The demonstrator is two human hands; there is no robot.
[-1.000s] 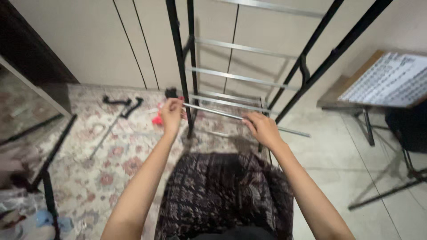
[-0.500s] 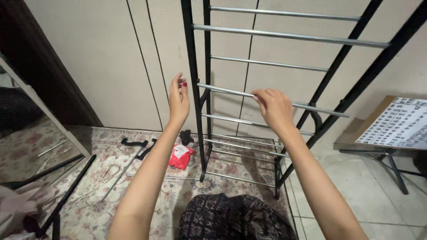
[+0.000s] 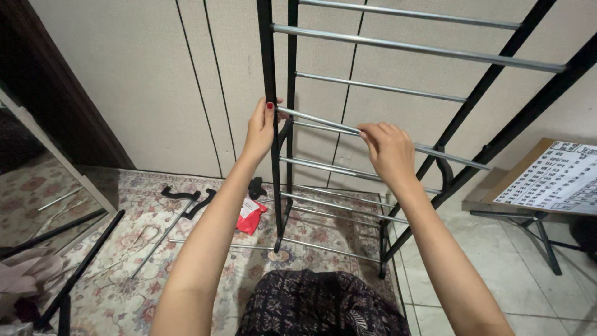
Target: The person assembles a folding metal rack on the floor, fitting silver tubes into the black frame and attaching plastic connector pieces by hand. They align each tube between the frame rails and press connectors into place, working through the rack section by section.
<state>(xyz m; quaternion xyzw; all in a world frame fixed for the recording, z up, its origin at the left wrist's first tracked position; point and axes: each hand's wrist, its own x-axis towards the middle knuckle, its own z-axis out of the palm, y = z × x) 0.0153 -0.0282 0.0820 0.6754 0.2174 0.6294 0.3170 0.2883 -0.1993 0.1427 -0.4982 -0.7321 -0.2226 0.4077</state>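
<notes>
Both hands are working on a black metal rack (image 3: 273,62) against the wall. Left hand (image 3: 261,127) is gripping the black upright post, fingers wrapped around it — right hand (image 3: 388,146) is closing its fingers over a silver crossbar (image 3: 323,124) mid-frame. A red packet (image 3: 250,215) is lying on the patterned rug (image 3: 112,274) below.

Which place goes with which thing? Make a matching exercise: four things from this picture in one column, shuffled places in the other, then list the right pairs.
Things
1. left hand
2. right hand
3. red packet
4. printed sheet

Places
A. on the patterned rug, beside the rack's foot
B. on a stand at the right edge
C. at the black upright, at the rod's end
D. on the silver rod, partway along it

Pairs: 1-C, 2-D, 3-A, 4-B
</notes>
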